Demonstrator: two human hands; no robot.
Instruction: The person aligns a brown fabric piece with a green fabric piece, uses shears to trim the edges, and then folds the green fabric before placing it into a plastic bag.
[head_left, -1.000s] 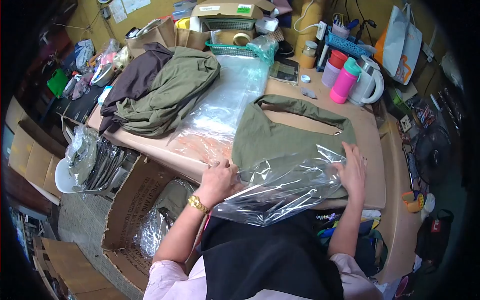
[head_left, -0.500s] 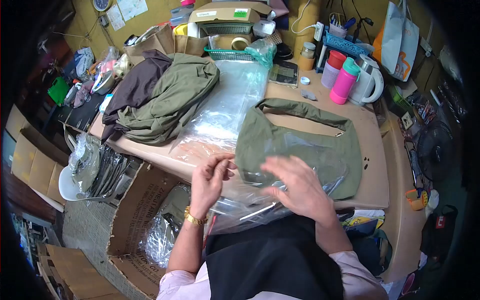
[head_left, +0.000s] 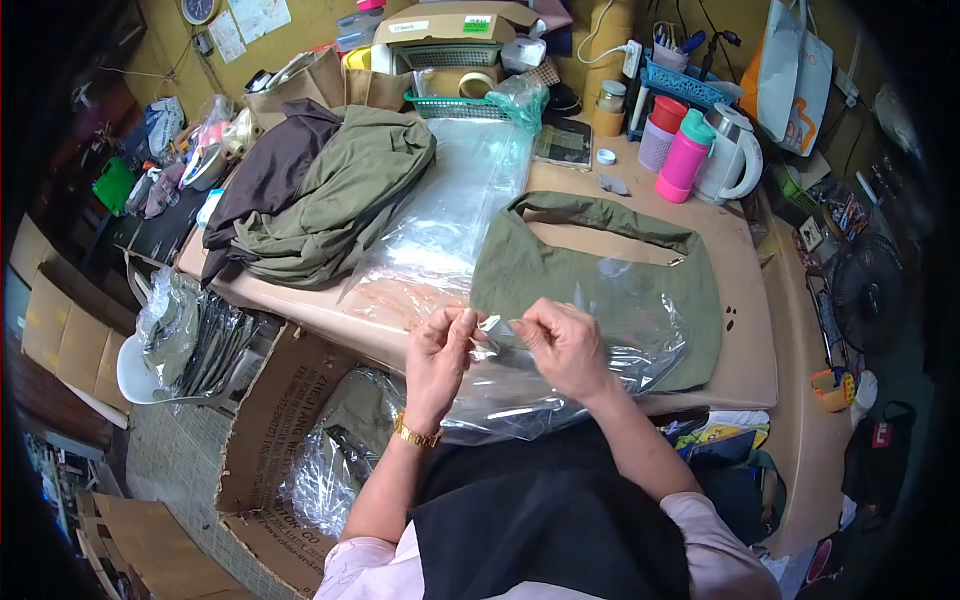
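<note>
An olive-green shoulder bag (head_left: 690,300) lies flat on the table, its strap looped toward the back and a small metal zipper pull near the strap. Over its lower part is a clear plastic bag (head_left: 530,405), crinkled and hanging past the table's front edge. My left hand (head_left: 437,360), with a gold bracelet at the wrist, pinches the plastic at its left end. Opposite it, my right hand (head_left: 567,352) is closed, thumb against fingers, on the same plastic. A small whitish piece of the plastic edge shows between both hands.
Stacked flat clear plastic bags (head_left: 425,225) lie left of the shoulder bag, beside piled olive and dark brown fabric (head_left: 350,180). A pink bottle (head_left: 682,165) and an electric kettle (head_left: 725,165) stand back right. Below left, an open cardboard box (head_left: 265,440) holds plastic-wrapped items.
My right hand has come left and its spread fingers have closed on the plastic. My left hand has shifted slightly right. The clear plastic bag has been pulled into a new shape.
</note>
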